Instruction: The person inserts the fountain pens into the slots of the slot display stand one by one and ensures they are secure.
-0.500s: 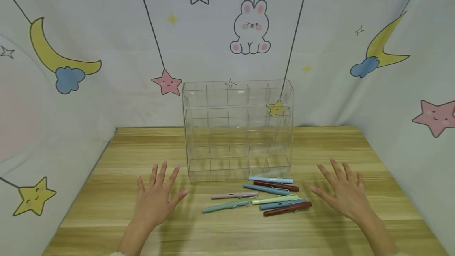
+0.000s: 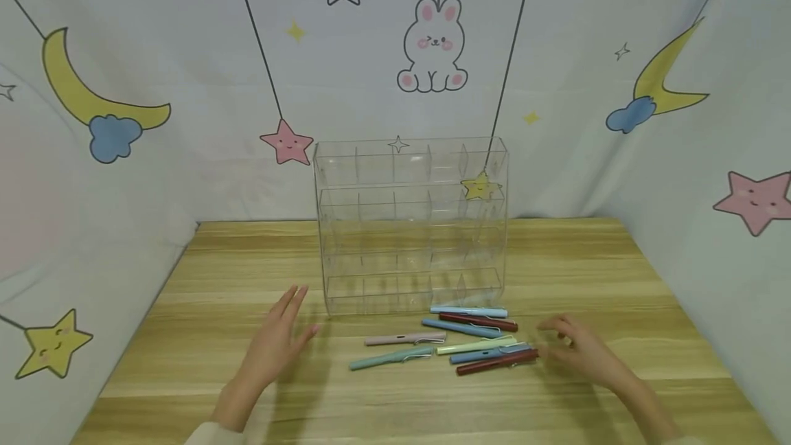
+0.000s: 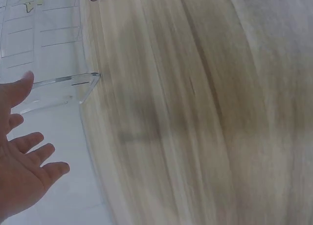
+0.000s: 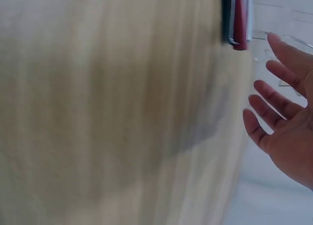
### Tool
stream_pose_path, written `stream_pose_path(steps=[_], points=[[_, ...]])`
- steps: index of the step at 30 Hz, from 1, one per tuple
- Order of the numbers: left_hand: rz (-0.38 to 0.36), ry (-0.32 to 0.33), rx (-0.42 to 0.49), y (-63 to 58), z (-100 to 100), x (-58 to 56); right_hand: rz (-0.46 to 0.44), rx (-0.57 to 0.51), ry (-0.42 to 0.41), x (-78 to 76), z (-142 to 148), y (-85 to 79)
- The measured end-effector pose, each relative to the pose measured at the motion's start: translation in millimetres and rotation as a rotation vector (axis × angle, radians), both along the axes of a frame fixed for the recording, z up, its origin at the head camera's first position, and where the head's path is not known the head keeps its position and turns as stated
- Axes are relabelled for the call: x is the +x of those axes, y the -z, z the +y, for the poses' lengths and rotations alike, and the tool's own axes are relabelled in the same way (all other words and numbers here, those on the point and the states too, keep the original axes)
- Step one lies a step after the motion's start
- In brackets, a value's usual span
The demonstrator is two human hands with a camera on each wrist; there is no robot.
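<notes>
My left hand (image 2: 272,343) is left of the pens, fingers extended and thumb apart, holding nothing. My right hand (image 2: 583,354) hovers right of the pile, its fingers loosely bent and nothing in them. Its fingertips are close to the clip end of the front dark red pen (image 2: 494,362). Around that pen lie a blue pen (image 2: 469,356), a pale yellow-green pen (image 2: 469,347), another blue pen (image 2: 454,327), a second dark red pen (image 2: 476,321) and a light blue pen (image 2: 463,311). Leftward are a pinkish pen (image 2: 395,340) and a teal pen (image 2: 383,360).
Behind the pens stands a clear acrylic rack (image 2: 323,246) with tiers split by dividers. It is on a wood-grain table (image 2: 247,253). A white cloth (image 2: 216,88) printed with stars, moons and a rabbit hangs at the back and both sides.
My right hand has moved left and its spread fingers have bent in toward the pens. The left hand has turned, its fingers now closer together. The pens and rack are in place.
</notes>
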State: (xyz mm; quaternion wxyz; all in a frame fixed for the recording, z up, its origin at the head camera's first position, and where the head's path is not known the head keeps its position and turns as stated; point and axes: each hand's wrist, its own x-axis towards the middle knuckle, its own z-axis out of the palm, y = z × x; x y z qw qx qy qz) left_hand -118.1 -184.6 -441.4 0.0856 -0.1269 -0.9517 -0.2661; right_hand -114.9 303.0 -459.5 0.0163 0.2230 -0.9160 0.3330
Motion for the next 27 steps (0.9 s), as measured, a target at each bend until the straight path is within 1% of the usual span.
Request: stream_pose_path(steps=[2,4,8,10,13,15,19,22,27], points=[[-0.001,0.005,0.081,3.0,2,-4.2,-0.001,-0.033,-0.047,0.1,-1,8.7],[-0.002,0.007,0.15,5.7,5,-8.1,0.007,-0.052,-0.071,0.1,-2,15.9],[-0.02,0.013,0.283,11.1,12,-15.8,-0.009,-0.059,-0.048,0.7,-6,25.5],[-0.044,0.004,0.353,13.0,15,-19.6,-0.021,-0.064,-0.027,1.3,-7,28.5],[-0.092,-0.026,0.451,15.6,19,-25.3,-0.04,-0.074,-0.011,2.7,-8,30.4],[-0.125,-0.051,0.5,17.2,20,-28.7,-0.057,-0.084,-0.012,4.0,-9,30.1],[-0.17,-0.094,0.55,18.7,21,-32.8,-0.054,-0.099,-0.015,6.1,-9,31.3],[-0.183,-0.117,0.552,18.2,23,-34.0,-0.03,-0.109,-0.014,6.7,-8,33.6],[-0.193,-0.136,0.561,17.9,25,-36.2,-0.034,-0.124,-0.018,7.2,-7,35.1]])
